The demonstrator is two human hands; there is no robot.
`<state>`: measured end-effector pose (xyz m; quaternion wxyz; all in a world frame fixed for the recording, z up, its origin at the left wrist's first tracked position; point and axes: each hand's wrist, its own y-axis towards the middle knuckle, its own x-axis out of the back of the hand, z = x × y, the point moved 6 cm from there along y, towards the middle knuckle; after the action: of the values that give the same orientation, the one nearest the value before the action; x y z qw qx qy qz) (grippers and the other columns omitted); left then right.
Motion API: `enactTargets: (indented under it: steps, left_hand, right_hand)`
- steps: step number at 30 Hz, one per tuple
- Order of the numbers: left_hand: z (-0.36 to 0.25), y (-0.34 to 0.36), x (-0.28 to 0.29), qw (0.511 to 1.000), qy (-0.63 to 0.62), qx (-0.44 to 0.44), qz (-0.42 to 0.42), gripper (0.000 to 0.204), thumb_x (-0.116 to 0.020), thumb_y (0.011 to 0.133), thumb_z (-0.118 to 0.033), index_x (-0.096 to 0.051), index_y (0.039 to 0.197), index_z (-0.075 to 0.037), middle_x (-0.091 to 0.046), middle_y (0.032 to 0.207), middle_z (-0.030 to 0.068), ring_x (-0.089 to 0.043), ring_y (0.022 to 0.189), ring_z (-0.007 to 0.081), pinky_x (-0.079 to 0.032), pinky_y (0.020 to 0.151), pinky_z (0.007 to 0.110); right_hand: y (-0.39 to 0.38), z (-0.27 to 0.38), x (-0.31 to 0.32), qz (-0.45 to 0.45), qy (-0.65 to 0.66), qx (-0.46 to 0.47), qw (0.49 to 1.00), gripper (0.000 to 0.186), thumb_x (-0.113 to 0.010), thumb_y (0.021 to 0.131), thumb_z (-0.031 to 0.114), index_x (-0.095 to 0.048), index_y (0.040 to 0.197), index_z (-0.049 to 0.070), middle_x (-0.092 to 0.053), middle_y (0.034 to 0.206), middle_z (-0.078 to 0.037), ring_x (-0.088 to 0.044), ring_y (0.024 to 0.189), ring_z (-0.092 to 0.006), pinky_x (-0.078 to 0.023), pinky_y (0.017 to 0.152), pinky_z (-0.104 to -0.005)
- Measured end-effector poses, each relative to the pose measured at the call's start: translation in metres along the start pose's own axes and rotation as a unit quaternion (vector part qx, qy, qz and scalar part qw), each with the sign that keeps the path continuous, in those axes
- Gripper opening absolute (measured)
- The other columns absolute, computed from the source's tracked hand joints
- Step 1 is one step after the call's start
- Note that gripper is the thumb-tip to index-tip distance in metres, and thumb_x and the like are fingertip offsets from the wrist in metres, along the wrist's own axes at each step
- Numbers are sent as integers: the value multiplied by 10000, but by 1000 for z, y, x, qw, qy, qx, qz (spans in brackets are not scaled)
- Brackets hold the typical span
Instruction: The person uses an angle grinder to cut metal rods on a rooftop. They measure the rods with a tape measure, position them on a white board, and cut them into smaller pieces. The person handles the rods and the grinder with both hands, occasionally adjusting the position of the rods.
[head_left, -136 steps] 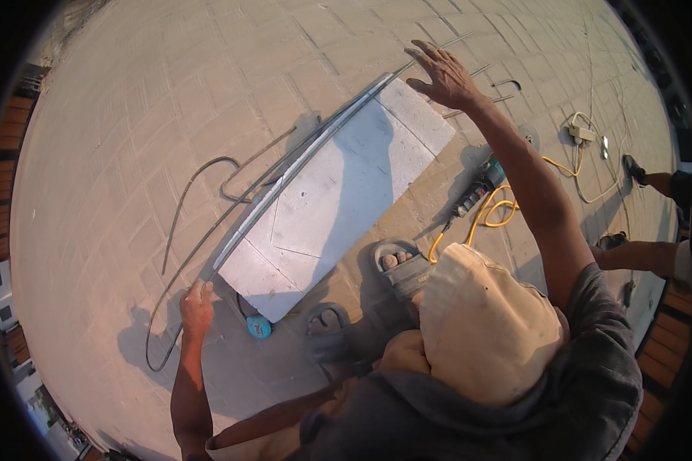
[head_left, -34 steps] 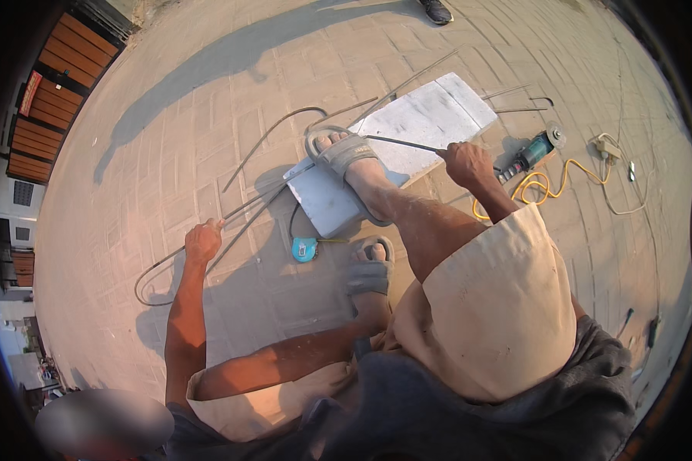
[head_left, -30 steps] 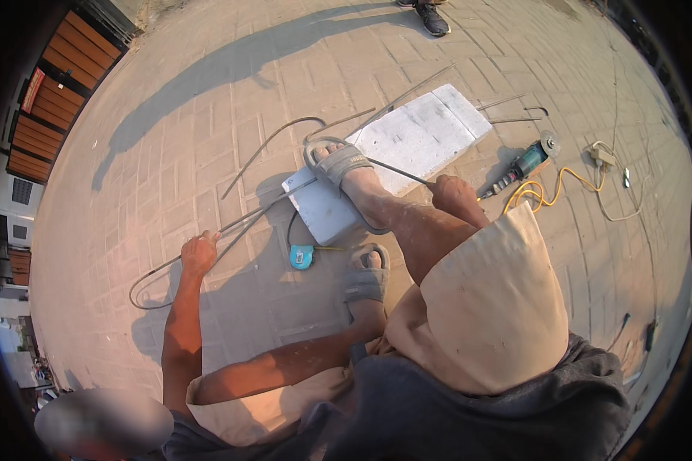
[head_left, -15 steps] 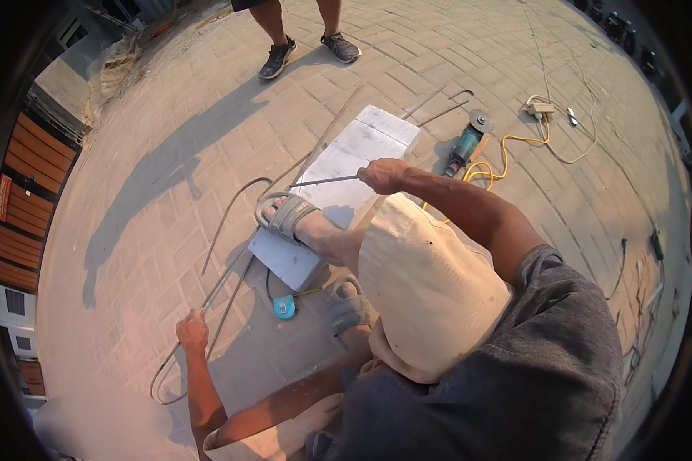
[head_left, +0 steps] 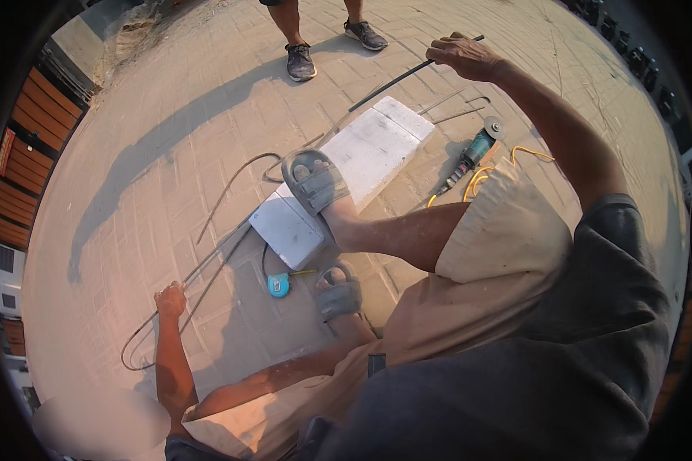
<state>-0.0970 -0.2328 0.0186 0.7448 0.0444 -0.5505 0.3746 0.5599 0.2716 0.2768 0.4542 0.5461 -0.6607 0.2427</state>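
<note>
My right hand (head_left: 467,59) is raised past the far end of the white block, with its fingers wrapped round a dark steel rod (head_left: 392,84). At the lower left, my left hand (head_left: 171,300) grips a long, thin steel rod (head_left: 207,262) that bends into a loop behind the hand. Whether both hands hold one and the same rod, I cannot tell. A sandalled foot (head_left: 315,183) presses on the long white block (head_left: 373,150), and the other sandalled foot (head_left: 338,293) stands on the paving beside it. Beside the block lies a blue tape measure (head_left: 279,285).
An angle grinder (head_left: 471,155) with a yellow cord (head_left: 480,180) lies right of the block. Short rods (head_left: 457,114) lie beyond it, and a bent rod (head_left: 234,184) lies on the left. A person's shoes (head_left: 301,62) stand on the paving at the far side.
My right hand has swung up and away to the far right, and the rod in it now slants upward. My left hand has shifted slightly left and away, still gripping its rod.
</note>
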Motion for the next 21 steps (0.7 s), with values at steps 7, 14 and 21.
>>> enactTargets:
  steps: [7,14,21]
  left_hand:
    - [53,48,-12,994,-26,-99,35,373,-450,1024,-392,-643,1077,-77,-707,1036,176,-656,1027,380,-487,879,512]
    - [28,108,-34,992,-47,-119,-17,183,-554,977,-203,-601,1018,-31,-690,934,190,-672,909,375,-509,768,500]
    - [44,103,-55,997,-34,-35,-55,315,-562,966,-200,-599,1236,-40,-671,1094,153,-650,1015,339,-506,841,463]
  right_hand:
    - [182,-30,-25,121,49,12,991,195,-529,885,91,-656,1032,99,-638,1114,-132,-620,1046,-342,-477,905,-440]
    - [246,-56,-178,244,157,11,957,253,-699,811,117,-713,1061,80,-683,1094,-149,-662,1005,-286,-525,796,-435]
    - [152,-103,-200,205,216,-59,953,199,-740,618,-28,-698,805,25,-683,799,-106,-666,790,-263,-505,687,-387]
